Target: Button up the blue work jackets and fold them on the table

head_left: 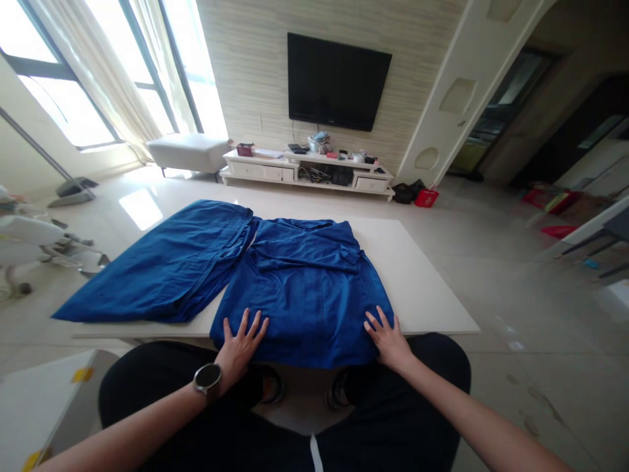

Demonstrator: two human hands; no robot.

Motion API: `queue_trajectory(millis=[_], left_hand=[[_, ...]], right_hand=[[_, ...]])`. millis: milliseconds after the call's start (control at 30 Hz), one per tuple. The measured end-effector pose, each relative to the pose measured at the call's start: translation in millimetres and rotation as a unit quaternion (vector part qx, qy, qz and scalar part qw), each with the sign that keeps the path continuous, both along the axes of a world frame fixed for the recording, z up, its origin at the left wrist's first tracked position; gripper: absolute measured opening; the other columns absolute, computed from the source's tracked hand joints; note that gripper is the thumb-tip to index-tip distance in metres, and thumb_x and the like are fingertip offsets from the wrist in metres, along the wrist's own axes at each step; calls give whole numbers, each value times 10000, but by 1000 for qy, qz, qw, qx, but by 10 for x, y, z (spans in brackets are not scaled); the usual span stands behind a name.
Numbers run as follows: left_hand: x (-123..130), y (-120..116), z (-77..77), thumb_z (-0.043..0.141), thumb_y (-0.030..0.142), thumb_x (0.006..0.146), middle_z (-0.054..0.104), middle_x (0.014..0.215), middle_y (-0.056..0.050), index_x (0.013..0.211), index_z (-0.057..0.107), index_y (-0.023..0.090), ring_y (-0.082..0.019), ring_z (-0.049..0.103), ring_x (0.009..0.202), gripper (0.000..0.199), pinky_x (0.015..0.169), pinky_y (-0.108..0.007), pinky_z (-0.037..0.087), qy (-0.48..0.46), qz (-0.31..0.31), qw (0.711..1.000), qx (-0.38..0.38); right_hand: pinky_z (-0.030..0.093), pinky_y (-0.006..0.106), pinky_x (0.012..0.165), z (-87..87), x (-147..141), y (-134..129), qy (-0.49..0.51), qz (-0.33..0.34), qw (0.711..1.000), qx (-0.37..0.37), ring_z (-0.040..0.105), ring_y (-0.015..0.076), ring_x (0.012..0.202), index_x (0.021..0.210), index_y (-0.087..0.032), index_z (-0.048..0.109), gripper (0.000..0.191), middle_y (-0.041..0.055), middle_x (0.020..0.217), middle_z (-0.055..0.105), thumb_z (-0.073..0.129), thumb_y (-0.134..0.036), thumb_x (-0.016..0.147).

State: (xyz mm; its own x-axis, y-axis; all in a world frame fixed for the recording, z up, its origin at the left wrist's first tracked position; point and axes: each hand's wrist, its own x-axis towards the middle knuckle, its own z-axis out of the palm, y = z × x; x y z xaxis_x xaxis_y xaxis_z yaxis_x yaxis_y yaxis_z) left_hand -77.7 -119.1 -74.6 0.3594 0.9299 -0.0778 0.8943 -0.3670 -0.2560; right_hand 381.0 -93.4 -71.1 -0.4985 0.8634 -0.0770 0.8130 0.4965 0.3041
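Observation:
A blue garment [304,295], partly folded with its upper part laid over itself, lies on the white table [422,288]. Its near edge hangs over the table's front edge. My left hand [240,344] rests flat on its lower left corner, fingers spread. On the lower right corner lies my right hand [386,337], also with fingers apart. Another blue garment [162,262], long and folded, is to the left and reaches past the table's left side. Whether the two pieces are joined where they meet I cannot tell.
A white TV cabinet [255,169] holding small items stands by the far wall, below a television [338,82]. A grey bench [189,152] is near the windows. A red bag [426,197] sits on the floor. At the lower left is a white box-like surface [49,393].

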Motion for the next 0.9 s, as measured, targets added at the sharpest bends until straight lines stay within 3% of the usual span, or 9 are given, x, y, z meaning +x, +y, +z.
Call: queue_trajectory(millis=[100,200,267,367,500,633,733,833,900], left_hand=[[-55,-70,-151,689,273,771,202,1690,-153,1618,284,271,-506,77,1539,939,1151,-817,122,-41,-31,996,79],[-76,-65,-144,611,148,797,295,1667,-107,1593,347,332,-455,231,1523,858,1201,-717,196,-82,-48,986,136],[-113,-58,-62,570,71,779,391,1623,-77,1548,435,351,-414,336,1485,829,1215,-669,226,-103,-58,982,148],[-277,-93,101,508,-4,750,572,1463,-89,1433,578,291,-363,484,1367,746,1193,-622,299,-119,-30,979,165],[-597,-222,349,510,51,763,628,1316,-136,1285,637,178,-352,565,1225,552,1024,-498,487,-149,81,969,180],[-765,-376,620,455,111,797,627,1263,-98,1210,618,212,-275,671,969,456,733,-363,541,-230,201,943,131],[-801,-459,765,459,122,731,641,1199,-49,1124,639,253,-221,691,880,451,723,-319,528,-314,231,915,99],[-833,-523,862,465,139,610,681,1052,-40,971,673,236,-225,685,959,429,847,-309,537,-404,187,894,57],[-860,-576,948,480,182,554,708,963,-38,878,693,226,-235,685,936,390,874,-316,551,-434,174,884,21]], right_hand=[[236,828,1065,-83,-32,-66,-6,-3,996,93,161,485,1509,1501,-302,470,674,100,1647,316,625,-199,853],[304,764,1080,-65,-13,-115,4,7,993,115,243,461,1484,1490,-333,483,652,77,1605,394,544,-124,877],[352,713,1078,-27,24,-157,7,-2,994,105,249,452,1482,1496,-342,476,686,70,1588,417,528,-86,862],[477,612,978,34,73,-224,8,-84,993,82,293,462,1450,1512,-330,457,766,102,1571,428,512,-23,813],[541,474,855,201,85,-234,44,-183,981,47,426,439,1343,1499,-280,471,755,140,1525,455,510,-28,788],[530,373,798,505,134,-214,195,-243,950,20,639,288,1020,1391,-246,535,591,127,1396,535,488,-116,816],[507,362,931,715,254,-267,336,-204,919,20,646,247,1052,1270,-231,585,554,96,1353,562,441,-93,753],[442,384,1076,888,394,-399,430,-142,891,-19,601,249,1182,1122,-219,632,545,77,1238,633,416,-80,640],[444,388,1071,1016,461,-523,447,-130,881,-83,617,244,1143,1034,-225,662,500,57,1141,675,421,-93,617]])
